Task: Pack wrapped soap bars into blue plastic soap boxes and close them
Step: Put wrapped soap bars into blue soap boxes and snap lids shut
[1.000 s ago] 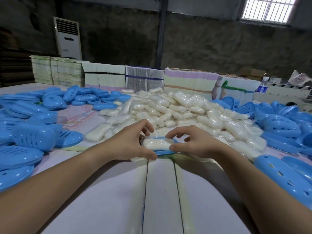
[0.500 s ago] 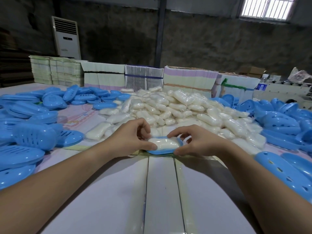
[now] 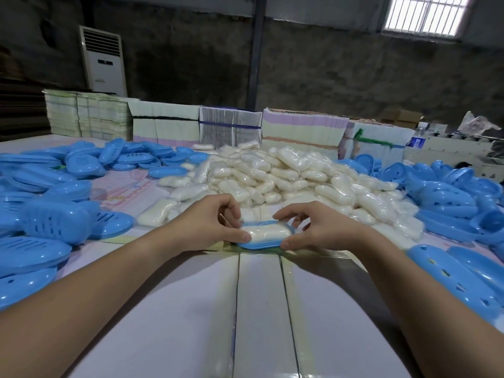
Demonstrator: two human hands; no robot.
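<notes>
Soap bar seated in open blue box half, both hands on it

Soap bar (image 3: 266, 232), white and wrapped in clear film, lies in a shallow blue box half (image 3: 259, 243) at the middle of the table (image 3: 174, 309), at the far edge of the pale flat sheets in front of the person. Left hand (image 3: 207, 222) holds the left end: thumb pressed on the near left corner of the bar, fingers curled over the far rim. Right hand (image 3: 316, 227) holds the right end: thumb at the near right edge of the box half, fingers curled and arched over the far side. No lid on this box half; the bar's top is exposed.

Just behind the hands, a big heap of wrapped soap bars (image 3: 286, 175) spreads across the table. Loose blue box halves (image 3: 54, 186) are piled to the left, some slotted, some stacked. More blue box halves (image 3: 450, 192) are piled to the right, with two (image 3: 458, 276) lying near the right forearm. Bundles of flat cartons (image 3: 229, 126) stand in a row along the far edge of the table. White standing air conditioner (image 3: 103, 61) at the back wall, barred window (image 3: 425, 15) upper right.
</notes>
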